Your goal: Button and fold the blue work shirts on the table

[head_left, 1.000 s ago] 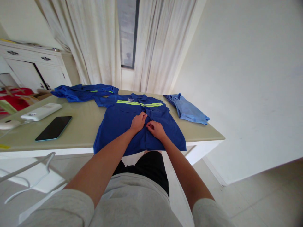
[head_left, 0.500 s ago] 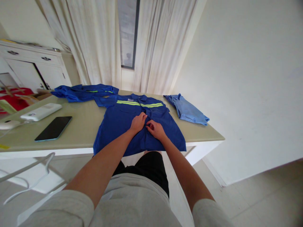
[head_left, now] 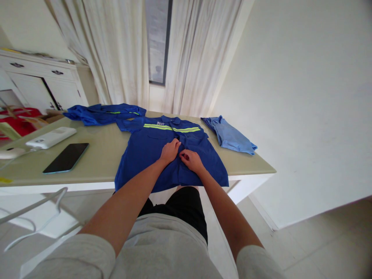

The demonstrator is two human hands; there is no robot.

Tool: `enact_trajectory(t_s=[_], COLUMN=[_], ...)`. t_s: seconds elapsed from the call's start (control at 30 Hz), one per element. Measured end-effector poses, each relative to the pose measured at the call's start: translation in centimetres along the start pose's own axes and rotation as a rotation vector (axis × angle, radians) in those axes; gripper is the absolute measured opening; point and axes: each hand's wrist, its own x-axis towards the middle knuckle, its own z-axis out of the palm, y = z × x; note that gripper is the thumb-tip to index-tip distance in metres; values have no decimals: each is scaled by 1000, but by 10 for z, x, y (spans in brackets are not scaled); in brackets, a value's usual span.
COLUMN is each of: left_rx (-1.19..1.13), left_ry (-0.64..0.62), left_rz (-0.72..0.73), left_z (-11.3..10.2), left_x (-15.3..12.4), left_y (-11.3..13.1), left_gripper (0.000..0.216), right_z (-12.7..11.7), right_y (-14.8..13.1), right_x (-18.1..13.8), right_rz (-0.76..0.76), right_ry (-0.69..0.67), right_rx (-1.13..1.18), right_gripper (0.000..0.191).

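Note:
A dark blue work shirt with a yellow-green reflective stripe lies flat, front up, on the beige table; its hem hangs over the near edge. My left hand and my right hand meet at the shirt's middle front seam. Both have their fingers curled, pinching the cloth of the placket. What lies between the fingertips is too small to make out.
A second dark blue garment lies bunched at the table's far left, a folded light blue one at the far right. A black phone and a white power bank lie left. White hangers sit below the table's edge.

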Motion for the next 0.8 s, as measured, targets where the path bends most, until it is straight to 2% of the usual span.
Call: enact_trajectory(t_s=[0.8], left_rx=[-41], left_ry=[24], left_rz=[-2], left_z=[3], left_x=[1], left_y=[-2], left_gripper=[32], right_z=[0], right_y=[0], right_x=[0], right_rz=[6], right_ry=[29], right_rx=[21], right_gripper=[6])
